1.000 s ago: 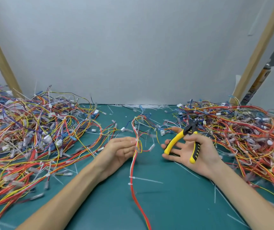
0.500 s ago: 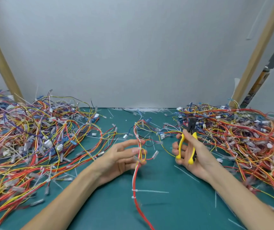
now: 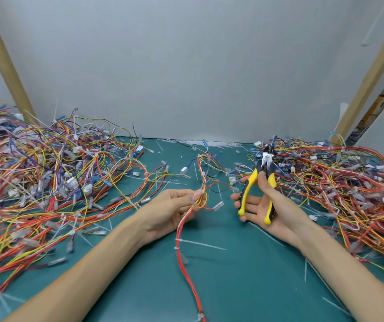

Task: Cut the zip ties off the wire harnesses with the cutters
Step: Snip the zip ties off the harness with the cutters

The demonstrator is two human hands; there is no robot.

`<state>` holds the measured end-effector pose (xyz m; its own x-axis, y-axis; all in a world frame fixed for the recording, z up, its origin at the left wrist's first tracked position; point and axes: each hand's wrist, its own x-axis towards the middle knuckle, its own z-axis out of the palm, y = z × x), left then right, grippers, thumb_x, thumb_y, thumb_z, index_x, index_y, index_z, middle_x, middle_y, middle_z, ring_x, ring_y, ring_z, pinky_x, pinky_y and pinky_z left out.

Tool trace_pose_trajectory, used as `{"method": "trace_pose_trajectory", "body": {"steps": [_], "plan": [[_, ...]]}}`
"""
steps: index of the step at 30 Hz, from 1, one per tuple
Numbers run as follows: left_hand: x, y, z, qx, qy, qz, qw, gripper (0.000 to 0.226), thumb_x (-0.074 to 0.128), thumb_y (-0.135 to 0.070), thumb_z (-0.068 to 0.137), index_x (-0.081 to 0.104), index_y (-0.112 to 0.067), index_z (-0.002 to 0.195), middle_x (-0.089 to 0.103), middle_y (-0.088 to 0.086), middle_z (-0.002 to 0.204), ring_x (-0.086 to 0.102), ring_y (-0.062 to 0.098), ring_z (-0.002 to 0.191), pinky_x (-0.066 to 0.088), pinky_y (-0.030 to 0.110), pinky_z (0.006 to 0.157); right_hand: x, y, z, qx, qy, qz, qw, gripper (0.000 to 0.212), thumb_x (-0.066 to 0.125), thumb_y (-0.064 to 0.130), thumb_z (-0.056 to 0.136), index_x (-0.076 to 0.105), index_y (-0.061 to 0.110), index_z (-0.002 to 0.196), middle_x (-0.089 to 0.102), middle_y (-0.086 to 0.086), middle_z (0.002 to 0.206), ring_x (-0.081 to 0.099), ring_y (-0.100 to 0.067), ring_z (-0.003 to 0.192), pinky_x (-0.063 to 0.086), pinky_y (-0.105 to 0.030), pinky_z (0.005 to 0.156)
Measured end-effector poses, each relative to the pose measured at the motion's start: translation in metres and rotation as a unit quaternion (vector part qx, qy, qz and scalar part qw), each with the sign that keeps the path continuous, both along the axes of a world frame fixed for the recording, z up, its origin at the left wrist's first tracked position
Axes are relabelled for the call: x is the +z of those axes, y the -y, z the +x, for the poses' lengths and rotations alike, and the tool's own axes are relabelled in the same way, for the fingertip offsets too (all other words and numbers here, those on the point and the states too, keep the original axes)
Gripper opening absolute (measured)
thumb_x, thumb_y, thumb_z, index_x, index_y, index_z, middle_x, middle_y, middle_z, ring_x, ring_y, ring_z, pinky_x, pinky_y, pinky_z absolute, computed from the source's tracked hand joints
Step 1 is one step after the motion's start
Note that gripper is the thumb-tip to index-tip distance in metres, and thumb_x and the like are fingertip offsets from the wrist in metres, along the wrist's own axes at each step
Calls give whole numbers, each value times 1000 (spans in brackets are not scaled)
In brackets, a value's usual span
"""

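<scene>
While left hand (image 3: 170,212) pinches thin red-yellow harness (image 3: 177,244), right hand (image 3: 277,219) grasps yellow-handled cutters (image 3: 248,189)

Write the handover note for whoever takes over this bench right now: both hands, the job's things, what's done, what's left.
Hands: left hand pinches the harness, which trails over the mat toward the near edge. The right hand holds the cutters, nose pointing away, on no tie.
Done: cut tie scraps lie on the mat.
Left: at least two zip ties on the held harness below the left hand, and another near the bottom edge. There is a left pile and a right pile; I cannot tell which is finished.
</scene>
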<state>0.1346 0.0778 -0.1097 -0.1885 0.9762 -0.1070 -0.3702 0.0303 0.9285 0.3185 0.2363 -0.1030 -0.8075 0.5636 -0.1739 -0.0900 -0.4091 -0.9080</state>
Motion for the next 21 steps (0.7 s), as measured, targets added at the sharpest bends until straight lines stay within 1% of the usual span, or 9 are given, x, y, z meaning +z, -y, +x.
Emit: {"method": "trace_pose_trajectory", "body": {"steps": [2,5,7,11,13,15,17,19,21], "plan": [[0,-1,3,43,10,8,999,16,61,-25,86,63,-11,78,44,1,71,35,7,59,31,17,58,3,1,2,19,-9,-8,1000,38,56,48,89,71,18,109,67,-26,101,66,-29,81,54,-36,60],[0,-2,5,64,62,37,995,17,58,-26,86,54,-12,77,41,-2,69,30,4,48,24,19,58,7,0,7,47,-31,-35,998,49,54,41,91,64,9,127,64,-28,108,64,-31,88,54,-38,67],[0,-2,6,69,86,49,993,18,56,-27,88,52,-13,78,43,-1,70,30,4,45,31,15,51,8,-1,9,60,-36,-43,997,53,50,36,88,61,7,131,62,-30,113,63,-33,93,54,-38,71],[-1,-2,6,90,97,40,990,21,49,-33,94,50,-13,89,50,-1,67,32,5,37,46,21,45,8,0,9,78,-35,-29,996,49,51,27,90,58,9,134,62,-26,108,61,-32,92,52,-39,73],[0,-1,5,94,89,22,991,21,46,-36,96,48,-16,90,48,-3,61,30,3,34,41,18,38,7,0,7,75,-13,-1,997,44,56,33,93,61,8,129,62,-19,94,59,-27,82,51,-36,65],[1,1,3,88,86,6,992,24,50,-40,93,51,-19,83,43,-4,57,25,1,31,31,14,32,6,2,5,53,11,15,998,38,56,43,91,65,8,106,56,-12,75,54,-22,64,43,-31,51],[3,1,3,81,73,2,994,26,57,-44,85,51,-20,76,38,-5,54,21,0,30,24,13,29,6,1,5,41,24,26,999,37,55,51,89,59,14,86,46,-6,63,43,-18,51,33,-26,42],[3,3,3,83,35,-7,996,29,62,-43,81,52,-18,71,35,-6,48,20,1,27,19,12,27,6,1,7,58,36,50,996,39,56,55,90,56,17,80,40,-4,59,36,-16,47,27,-24,41],[5,5,4,80,-7,-20,997,34,63,-41,83,55,-19,58,32,-6,40,20,3,24,16,10,28,7,3,8,85,47,76,992,37,59,54,86,53,18,80,36,-4,60,33,-16,46,24,-25,43]]}}
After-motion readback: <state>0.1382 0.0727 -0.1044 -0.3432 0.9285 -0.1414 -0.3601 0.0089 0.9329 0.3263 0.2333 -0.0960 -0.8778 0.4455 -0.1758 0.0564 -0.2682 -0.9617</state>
